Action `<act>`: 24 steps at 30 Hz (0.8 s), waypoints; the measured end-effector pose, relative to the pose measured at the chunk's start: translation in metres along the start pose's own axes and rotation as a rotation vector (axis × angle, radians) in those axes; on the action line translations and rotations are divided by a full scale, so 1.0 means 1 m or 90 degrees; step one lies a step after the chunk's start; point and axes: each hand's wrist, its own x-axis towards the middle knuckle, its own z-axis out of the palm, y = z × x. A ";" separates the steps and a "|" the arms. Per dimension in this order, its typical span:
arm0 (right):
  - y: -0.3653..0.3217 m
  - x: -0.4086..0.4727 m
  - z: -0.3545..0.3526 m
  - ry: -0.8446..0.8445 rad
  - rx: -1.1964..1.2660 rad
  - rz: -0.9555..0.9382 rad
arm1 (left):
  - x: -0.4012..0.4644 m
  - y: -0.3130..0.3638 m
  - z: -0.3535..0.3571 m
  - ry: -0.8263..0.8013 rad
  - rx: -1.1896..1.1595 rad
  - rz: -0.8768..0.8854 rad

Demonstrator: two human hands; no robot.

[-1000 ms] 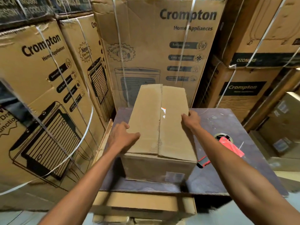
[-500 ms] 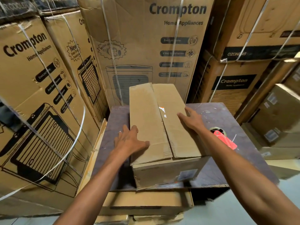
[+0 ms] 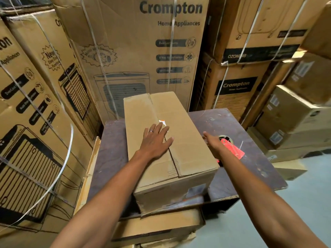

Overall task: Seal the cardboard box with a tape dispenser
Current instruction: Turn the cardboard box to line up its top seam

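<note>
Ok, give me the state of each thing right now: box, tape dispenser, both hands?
Plain brown cardboard box: flaps folded shut, seam untaped, lying on the dark table.
Red tape dispenser: lying on the table right of the box, not held.
Left hand: flat, pressing the flaps down.
Right hand: open, beside the dispenser; contact unclear.

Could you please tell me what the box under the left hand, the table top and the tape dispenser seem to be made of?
Box: brown corrugated cardboard, matte, with creased flaps and frayed edges.
Table top: probably plywood or laminated board, dark purplish-brown, scuffed and paint-flecked, with a pale chipped edge.
Tape dispenser: looks like glossy red-orange plastic; its roll is partly hidden by the right hand.
</note>
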 end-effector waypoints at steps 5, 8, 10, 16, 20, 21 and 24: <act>0.082 -0.012 -0.015 0.278 -0.170 0.076 | -0.003 -0.009 0.009 0.029 0.035 0.020; 0.116 -0.003 -0.017 0.303 -0.137 0.148 | -0.002 -0.009 0.011 0.046 0.035 0.025; 0.128 0.004 -0.018 0.297 -0.134 0.164 | -0.001 -0.010 0.014 0.052 0.033 0.024; 0.112 0.010 -0.010 0.254 -0.161 0.153 | -0.001 -0.013 0.016 0.061 0.023 0.023; 0.107 0.020 -0.005 0.273 -0.179 0.172 | 0.000 -0.014 0.017 0.067 0.024 0.022; 0.104 0.023 -0.004 0.279 -0.186 0.172 | 0.000 -0.015 0.017 0.067 0.021 0.022; 0.093 0.028 0.001 0.272 -0.211 0.195 | 0.001 -0.016 0.017 0.069 0.014 0.019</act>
